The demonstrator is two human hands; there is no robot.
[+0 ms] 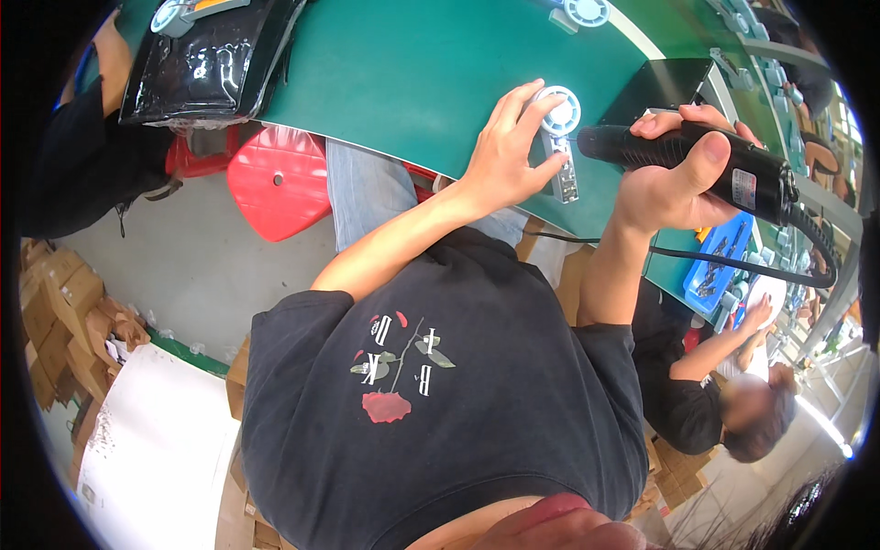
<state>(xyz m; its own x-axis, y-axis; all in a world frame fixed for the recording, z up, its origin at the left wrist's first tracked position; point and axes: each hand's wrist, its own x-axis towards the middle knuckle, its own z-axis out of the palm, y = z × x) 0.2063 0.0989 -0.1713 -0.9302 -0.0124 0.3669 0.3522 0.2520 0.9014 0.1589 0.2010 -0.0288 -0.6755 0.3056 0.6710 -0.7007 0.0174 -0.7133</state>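
Note:
My left hand (509, 151) steadies a small handheld fan (566, 172) on the green table, thumb on one side and fingers reaching round its head. The fan has a light blue round head and a narrow handle with its inner parts exposed. In my right hand (665, 188) is a black electric screwdriver (742, 174), gripped around its body and held nearly level. Its nose points left toward the fan, and the bit is hard to make out. A black cord (816, 270) loops from its rear end.
A black plastic-lined bin (197, 78) stands at the left of the green table (394, 64). Another fan (585, 11) lies at the far edge. Beyond the screwdriver is a black box (655, 87). A blue tray (704, 280) holds small dark parts. People sit on both sides; a red stool (278, 179) stands left.

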